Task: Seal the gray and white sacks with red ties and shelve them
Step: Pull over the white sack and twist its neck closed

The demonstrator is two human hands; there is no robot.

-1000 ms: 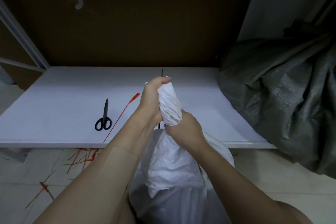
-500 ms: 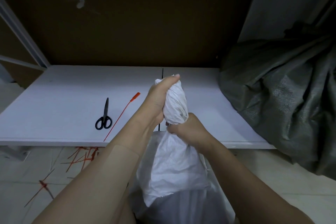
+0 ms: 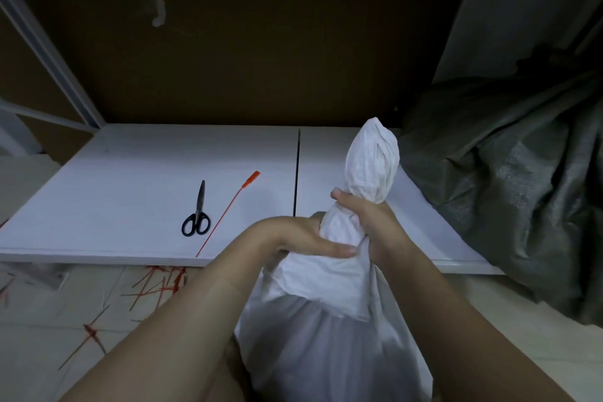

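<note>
The white woven sack (image 3: 326,320) stands upright between your forearms, and its gathered neck is inside your right hand (image 3: 375,225). Your right fingers (image 3: 339,196) curl tightly round that neck. The twisted top of the sack rises above them as a fat bundle, leaning slightly away from you. Just below that grip, your left hand (image 3: 293,237) clasps the sack's shoulder. Its thumb lies straight across the front of the fabric, and its other fingers are hidden behind the sack, so you cannot tell how far they curl.

The sack's mouth is bunched closed, and nothing of what it holds shows.

The long red plastic tie (image 3: 228,212) lies flat on the white tabletop (image 3: 114,189), well to the left of your left fingers and untouched. The black-handled scissors (image 3: 196,212) lie just beyond it, farther left.

To the right of your right fingers, the crumpled gray woven sack (image 3: 509,179) slumps against the tabletop's edge. Loose red ties (image 3: 156,284) are scattered on the tiled floor (image 3: 39,320) below your left forearm.
</note>
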